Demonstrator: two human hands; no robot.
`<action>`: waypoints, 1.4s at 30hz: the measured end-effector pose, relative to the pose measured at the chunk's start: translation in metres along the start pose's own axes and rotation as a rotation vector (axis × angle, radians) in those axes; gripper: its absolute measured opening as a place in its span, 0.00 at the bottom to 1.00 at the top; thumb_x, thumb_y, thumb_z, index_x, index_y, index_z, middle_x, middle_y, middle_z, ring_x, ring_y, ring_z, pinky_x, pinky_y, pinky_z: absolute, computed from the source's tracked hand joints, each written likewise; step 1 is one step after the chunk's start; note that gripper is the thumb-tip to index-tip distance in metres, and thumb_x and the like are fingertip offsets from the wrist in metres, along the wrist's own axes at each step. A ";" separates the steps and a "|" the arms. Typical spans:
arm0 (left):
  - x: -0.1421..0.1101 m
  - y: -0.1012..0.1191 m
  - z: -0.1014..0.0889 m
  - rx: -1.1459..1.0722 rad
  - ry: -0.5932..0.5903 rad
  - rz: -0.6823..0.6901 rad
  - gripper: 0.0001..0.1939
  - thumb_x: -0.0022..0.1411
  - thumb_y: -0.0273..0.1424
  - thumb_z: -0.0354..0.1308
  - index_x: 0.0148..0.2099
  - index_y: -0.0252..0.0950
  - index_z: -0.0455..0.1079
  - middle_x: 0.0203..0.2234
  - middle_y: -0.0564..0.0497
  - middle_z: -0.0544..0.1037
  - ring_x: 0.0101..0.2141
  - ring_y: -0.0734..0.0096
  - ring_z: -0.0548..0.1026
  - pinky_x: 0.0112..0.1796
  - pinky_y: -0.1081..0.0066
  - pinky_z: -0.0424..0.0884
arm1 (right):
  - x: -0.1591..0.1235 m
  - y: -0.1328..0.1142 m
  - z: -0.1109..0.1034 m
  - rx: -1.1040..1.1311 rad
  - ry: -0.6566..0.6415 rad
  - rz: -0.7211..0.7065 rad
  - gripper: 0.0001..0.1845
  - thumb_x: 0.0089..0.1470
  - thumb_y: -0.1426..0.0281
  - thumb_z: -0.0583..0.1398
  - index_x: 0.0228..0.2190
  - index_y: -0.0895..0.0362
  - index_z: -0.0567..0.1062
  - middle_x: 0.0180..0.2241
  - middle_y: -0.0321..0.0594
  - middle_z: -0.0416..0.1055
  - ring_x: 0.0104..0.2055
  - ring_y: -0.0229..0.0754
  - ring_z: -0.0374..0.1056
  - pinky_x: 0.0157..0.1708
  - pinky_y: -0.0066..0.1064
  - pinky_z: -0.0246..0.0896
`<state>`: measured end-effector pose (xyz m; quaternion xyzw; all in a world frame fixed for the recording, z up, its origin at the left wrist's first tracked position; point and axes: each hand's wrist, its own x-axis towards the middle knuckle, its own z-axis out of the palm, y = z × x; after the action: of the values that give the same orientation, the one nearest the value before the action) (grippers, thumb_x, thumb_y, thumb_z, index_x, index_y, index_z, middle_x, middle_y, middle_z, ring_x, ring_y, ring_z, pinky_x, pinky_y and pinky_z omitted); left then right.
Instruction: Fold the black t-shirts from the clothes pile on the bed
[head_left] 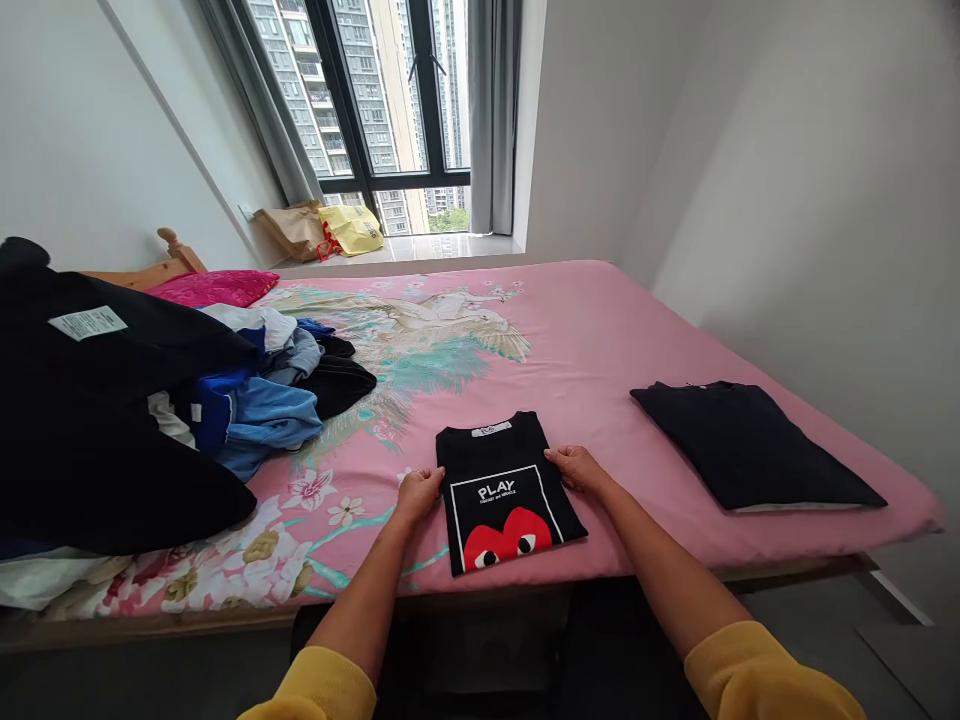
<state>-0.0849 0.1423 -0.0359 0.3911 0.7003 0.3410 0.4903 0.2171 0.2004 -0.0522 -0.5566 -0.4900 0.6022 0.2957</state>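
Yellow sleeves [326,680]: nearest cam.
L hand [420,495]: grip holding PLAY tee [499,500], L side.
R hand [576,468]: ditto, R side.
PLAY tee: folded, on bed [585,335], by front edge.
Clothes pile [112,400]: blocks L of PLAY tee.
Dk top [750,440]: R of PLAY tee.
Room: behind PLAY tee.

Ahead of me, grey curtains [491,115] hang on both sides of a dark-framed window [358,110], and through it I see tall buildings [409,80] and a bit of greenery [450,220]. On the pale sill [450,246], toward my left, a brown paper bag [292,232] sits beside a yellow bag [358,229] with red on it. Below them, a magenta pillow [217,288] lies by the wooden headboard [146,275]. The pink bedsheet [585,340] before me carries printed white birds and flowers, and a plain, pale wall [810,220] rises to my right.
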 end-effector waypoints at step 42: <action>-0.106 0.006 0.064 0.664 0.156 0.880 0.22 0.63 0.25 0.39 0.56 0.35 0.64 0.55 0.45 0.67 0.59 0.65 0.58 0.58 0.62 0.54 | -0.111 -0.020 0.064 -0.609 0.285 -0.674 0.18 0.59 0.66 0.45 0.45 0.54 0.68 0.48 0.42 0.68 0.52 0.42 0.62 0.52 0.33 0.55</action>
<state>0.0000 0.0572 -0.0045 0.7537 0.5749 0.3027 0.0989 0.1748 0.0901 0.0021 -0.5049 -0.7522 0.2193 0.3623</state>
